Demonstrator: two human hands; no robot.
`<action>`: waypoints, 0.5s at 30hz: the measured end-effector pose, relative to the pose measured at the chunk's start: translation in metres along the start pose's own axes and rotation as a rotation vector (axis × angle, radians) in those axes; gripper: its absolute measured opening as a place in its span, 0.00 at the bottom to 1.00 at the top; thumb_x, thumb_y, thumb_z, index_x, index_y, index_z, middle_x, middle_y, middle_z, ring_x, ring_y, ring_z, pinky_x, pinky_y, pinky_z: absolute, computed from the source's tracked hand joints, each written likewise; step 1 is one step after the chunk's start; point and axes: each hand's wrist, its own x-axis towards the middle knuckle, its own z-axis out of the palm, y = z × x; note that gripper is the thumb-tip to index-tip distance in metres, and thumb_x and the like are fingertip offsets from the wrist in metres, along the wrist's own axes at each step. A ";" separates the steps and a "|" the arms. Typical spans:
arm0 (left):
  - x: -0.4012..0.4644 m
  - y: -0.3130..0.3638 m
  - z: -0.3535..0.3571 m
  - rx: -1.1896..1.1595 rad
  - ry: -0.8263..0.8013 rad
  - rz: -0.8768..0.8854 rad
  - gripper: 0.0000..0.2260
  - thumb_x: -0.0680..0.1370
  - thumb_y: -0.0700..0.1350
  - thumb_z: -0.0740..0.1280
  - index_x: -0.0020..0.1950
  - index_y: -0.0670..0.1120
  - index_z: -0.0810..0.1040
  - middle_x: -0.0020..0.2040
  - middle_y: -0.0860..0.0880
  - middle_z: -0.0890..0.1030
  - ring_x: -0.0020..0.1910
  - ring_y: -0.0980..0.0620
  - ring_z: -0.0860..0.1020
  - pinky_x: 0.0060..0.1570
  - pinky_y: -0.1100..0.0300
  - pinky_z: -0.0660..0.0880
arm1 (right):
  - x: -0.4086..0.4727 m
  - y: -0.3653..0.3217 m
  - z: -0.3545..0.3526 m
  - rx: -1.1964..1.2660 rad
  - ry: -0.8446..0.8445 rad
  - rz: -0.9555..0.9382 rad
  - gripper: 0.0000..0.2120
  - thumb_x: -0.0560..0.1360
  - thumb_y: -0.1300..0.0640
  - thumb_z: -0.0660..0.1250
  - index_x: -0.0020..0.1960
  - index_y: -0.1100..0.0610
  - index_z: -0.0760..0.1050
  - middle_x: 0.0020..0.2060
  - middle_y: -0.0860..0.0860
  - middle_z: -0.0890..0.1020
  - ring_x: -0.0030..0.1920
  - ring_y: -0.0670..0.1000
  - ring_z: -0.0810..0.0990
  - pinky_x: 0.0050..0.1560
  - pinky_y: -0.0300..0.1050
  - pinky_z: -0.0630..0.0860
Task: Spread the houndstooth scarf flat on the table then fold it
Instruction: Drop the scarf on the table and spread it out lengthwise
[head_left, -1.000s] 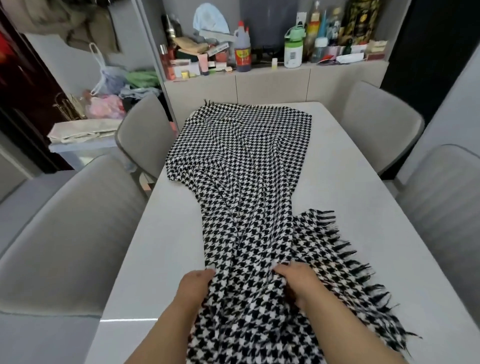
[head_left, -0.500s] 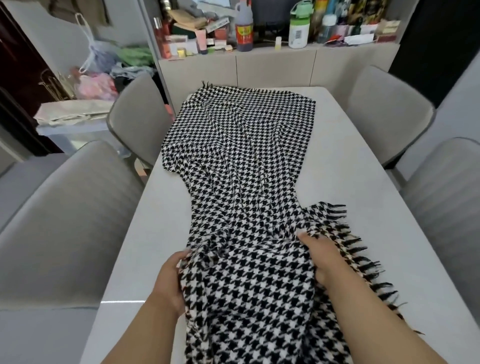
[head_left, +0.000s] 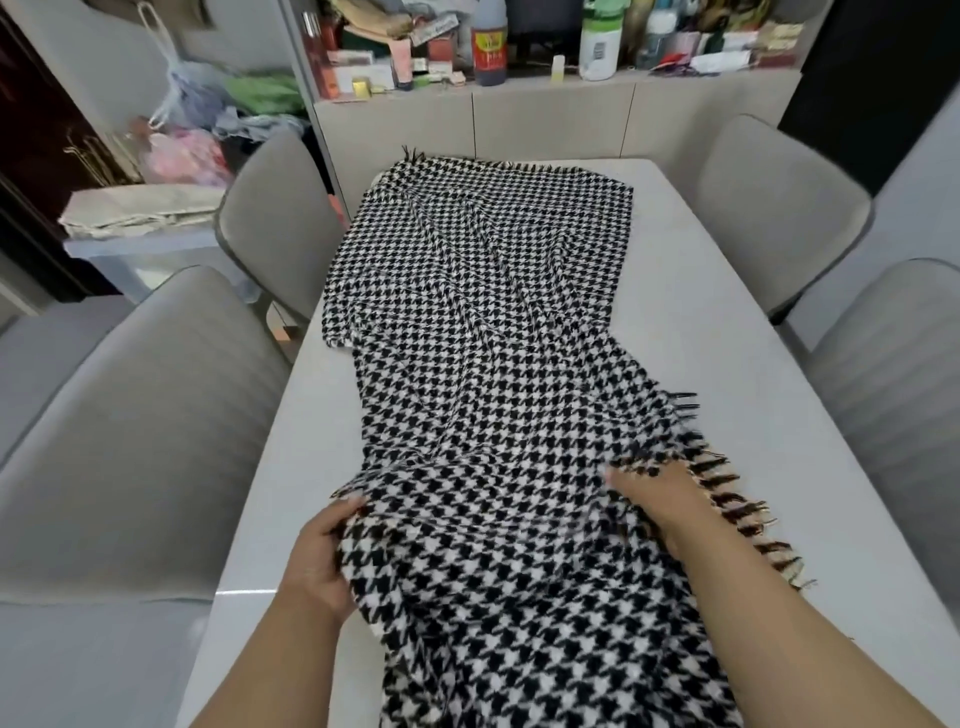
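The black-and-white houndstooth scarf (head_left: 483, 338) runs lengthwise down the white table (head_left: 727, 374), its far fringed end near the table's back edge. Its near part is bunched and wrinkled, and hangs over the front edge towards me. My left hand (head_left: 322, 556) grips the scarf's left edge near the front. My right hand (head_left: 660, 499) holds the cloth on the right side, beside a fringed end that lies folded over on the table. The far half lies mostly flat with long creases.
Grey upholstered chairs stand at both sides: two on the left (head_left: 130, 415) (head_left: 275, 218), two on the right (head_left: 779, 208) (head_left: 893, 374). A cabinet ledge (head_left: 545, 88) crowded with bottles and boxes sits behind the table. Bags and cloth pile up at the back left.
Both hands have moved apart, left hand going left and right hand going right, widening the near part of the scarf. The camera has tilted down a little.
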 end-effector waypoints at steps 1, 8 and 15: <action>0.000 0.001 -0.003 0.002 0.022 0.000 0.14 0.76 0.41 0.61 0.43 0.40 0.86 0.43 0.37 0.85 0.38 0.39 0.85 0.36 0.47 0.82 | -0.005 0.002 0.000 -0.114 -0.036 -0.025 0.42 0.71 0.52 0.74 0.75 0.65 0.55 0.73 0.62 0.64 0.71 0.62 0.65 0.67 0.53 0.66; -0.015 0.010 -0.056 -0.265 0.148 0.069 0.37 0.43 0.44 0.81 0.53 0.41 0.83 0.52 0.36 0.83 0.50 0.35 0.81 0.51 0.41 0.73 | 0.009 -0.004 -0.060 -0.064 0.626 -0.184 0.21 0.74 0.57 0.71 0.62 0.67 0.72 0.56 0.65 0.79 0.57 0.64 0.77 0.56 0.51 0.72; -0.014 -0.017 -0.037 0.028 0.331 -0.092 0.20 0.74 0.49 0.70 0.62 0.39 0.77 0.55 0.36 0.82 0.55 0.36 0.81 0.55 0.41 0.76 | -0.014 -0.007 0.004 -0.583 0.599 -0.555 0.37 0.68 0.42 0.73 0.71 0.54 0.63 0.64 0.57 0.72 0.66 0.59 0.68 0.70 0.57 0.64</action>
